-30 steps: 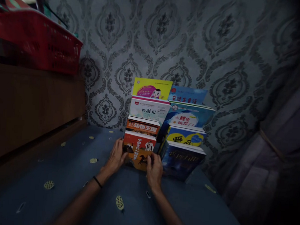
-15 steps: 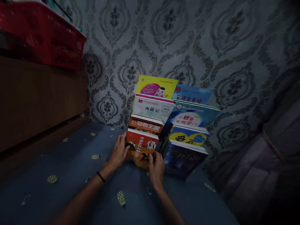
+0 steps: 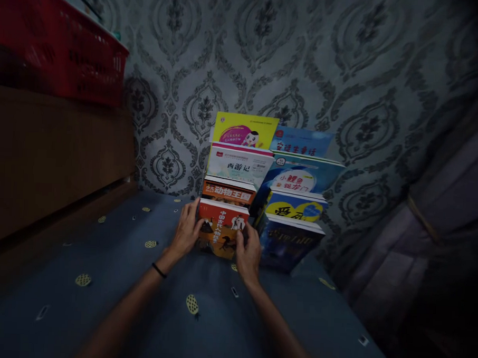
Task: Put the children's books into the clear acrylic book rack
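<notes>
Between my two hands stands a red-orange book (image 3: 216, 233), upright at the front of the left row. My left hand (image 3: 187, 228) grips its left edge, thumb on the cover. On the right edge, my right hand (image 3: 248, 251) grips with the thumb in front; some fingers are hidden. Behind it, one after another, rise an orange animal book (image 3: 229, 193), a white book (image 3: 239, 166) with a pink top edge, and a yellow book (image 3: 247, 122). To the right, a dark blue book (image 3: 289, 244) fronts a yellow-and-blue book (image 3: 295, 208), a teal book (image 3: 312, 174) and a light blue book (image 3: 304, 142).
Under the books lies a blue sheet (image 3: 138, 301) printed with pineapples. A wooden cabinet (image 3: 58, 150) on the left carries a red basket (image 3: 87, 69). Patterned wallpaper (image 3: 209, 46) covers the wall behind, and a tied curtain (image 3: 414, 244) hangs at the right.
The view has shifted slightly, so the books and hands appear a little higher and farther left. Both hands keep their hold on the red-orange book.
</notes>
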The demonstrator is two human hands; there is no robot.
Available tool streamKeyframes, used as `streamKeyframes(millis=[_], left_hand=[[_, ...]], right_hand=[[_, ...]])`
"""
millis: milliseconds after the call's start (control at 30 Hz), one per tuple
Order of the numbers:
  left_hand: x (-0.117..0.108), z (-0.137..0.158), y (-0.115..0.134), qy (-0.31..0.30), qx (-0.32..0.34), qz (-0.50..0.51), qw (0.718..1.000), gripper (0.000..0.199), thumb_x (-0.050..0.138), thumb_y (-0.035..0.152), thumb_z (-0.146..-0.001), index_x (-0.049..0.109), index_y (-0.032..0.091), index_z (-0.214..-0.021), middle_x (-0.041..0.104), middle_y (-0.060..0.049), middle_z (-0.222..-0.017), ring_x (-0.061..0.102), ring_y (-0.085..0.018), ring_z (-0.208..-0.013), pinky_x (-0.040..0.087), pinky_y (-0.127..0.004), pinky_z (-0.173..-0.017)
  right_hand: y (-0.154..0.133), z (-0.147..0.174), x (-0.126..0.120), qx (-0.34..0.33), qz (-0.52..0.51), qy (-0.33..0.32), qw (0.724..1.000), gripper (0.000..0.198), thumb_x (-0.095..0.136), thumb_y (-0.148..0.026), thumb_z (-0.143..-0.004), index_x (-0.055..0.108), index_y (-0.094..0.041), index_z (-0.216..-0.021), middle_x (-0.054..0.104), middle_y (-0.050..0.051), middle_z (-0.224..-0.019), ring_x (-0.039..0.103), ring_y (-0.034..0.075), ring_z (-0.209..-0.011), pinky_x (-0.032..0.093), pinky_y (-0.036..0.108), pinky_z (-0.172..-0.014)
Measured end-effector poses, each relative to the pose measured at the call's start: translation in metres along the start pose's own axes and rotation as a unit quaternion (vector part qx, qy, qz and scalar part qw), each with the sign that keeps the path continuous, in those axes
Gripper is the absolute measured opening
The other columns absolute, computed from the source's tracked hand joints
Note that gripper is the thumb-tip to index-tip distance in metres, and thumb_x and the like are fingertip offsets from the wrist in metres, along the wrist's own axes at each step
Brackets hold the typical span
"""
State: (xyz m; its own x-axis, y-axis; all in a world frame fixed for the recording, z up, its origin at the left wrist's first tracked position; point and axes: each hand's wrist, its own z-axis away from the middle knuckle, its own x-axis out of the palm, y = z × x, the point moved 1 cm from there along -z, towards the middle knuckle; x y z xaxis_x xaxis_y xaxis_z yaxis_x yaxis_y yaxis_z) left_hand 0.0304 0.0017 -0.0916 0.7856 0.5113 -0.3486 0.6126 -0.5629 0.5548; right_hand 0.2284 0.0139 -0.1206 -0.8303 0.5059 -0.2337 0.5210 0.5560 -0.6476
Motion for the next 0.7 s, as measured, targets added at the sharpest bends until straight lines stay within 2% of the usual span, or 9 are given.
streamKeyframes(millis=[200, 367, 533, 700], left_hand=[[0.002, -0.007, 0.001, 0.03, -0.003, 0.016, 0.999, 0.054, 0.052, 0.019, -0.091, 0.043, 0.023, -0.145, 0.056, -0.011, -0.123, 0.053, -0.025, -0.116, 0.045, -0.044, -0.104], [0.003, -0.007, 0.001, 0.042, -0.01, 0.045, 0.998, 0.048, 0.053, 0.023, -0.092, 0.05, 0.023, -0.141, 0.058, -0.009, -0.119, 0.055, -0.024, -0.115, 0.048, -0.039, -0.099], [0.0, -0.012, 0.002, 0.047, -0.041, 0.08, 0.995, 0.042, 0.057, 0.032, -0.093, 0.058, 0.021, -0.133, 0.063, -0.009, -0.112, 0.06, -0.022, -0.106, 0.053, -0.033, -0.085], [-0.001, -0.02, 0.004, 0.086, -0.056, 0.101, 0.99, 0.032, 0.057, 0.032, -0.092, 0.067, 0.018, -0.118, 0.068, -0.009, -0.107, 0.063, -0.021, -0.099, 0.052, -0.035, -0.09]], right_hand=[[-0.005, -0.002, -0.003, -0.002, 0.007, -0.009, 1.0, 0.041, 0.043, -0.038, -0.096, 0.065, -0.017, -0.123, 0.067, 0.012, -0.104, 0.063, 0.026, -0.096, 0.051, 0.041, -0.085], [-0.006, 0.0, 0.0, -0.005, 0.014, 0.005, 1.0, 0.041, 0.041, -0.036, -0.097, 0.067, -0.019, -0.123, 0.067, 0.01, -0.097, 0.063, 0.025, -0.089, 0.051, 0.039, -0.08], [-0.006, -0.002, 0.001, -0.005, 0.019, 0.005, 1.0, 0.04, 0.04, -0.035, -0.097, 0.067, -0.016, -0.12, 0.067, 0.011, -0.1, 0.062, 0.026, -0.093, 0.05, 0.041, -0.084], [-0.004, -0.003, -0.002, 0.002, 0.004, -0.011, 1.0, 0.04, 0.041, -0.036, -0.096, 0.066, -0.016, -0.122, 0.067, 0.012, -0.102, 0.063, 0.026, -0.094, 0.051, 0.041, -0.085]])
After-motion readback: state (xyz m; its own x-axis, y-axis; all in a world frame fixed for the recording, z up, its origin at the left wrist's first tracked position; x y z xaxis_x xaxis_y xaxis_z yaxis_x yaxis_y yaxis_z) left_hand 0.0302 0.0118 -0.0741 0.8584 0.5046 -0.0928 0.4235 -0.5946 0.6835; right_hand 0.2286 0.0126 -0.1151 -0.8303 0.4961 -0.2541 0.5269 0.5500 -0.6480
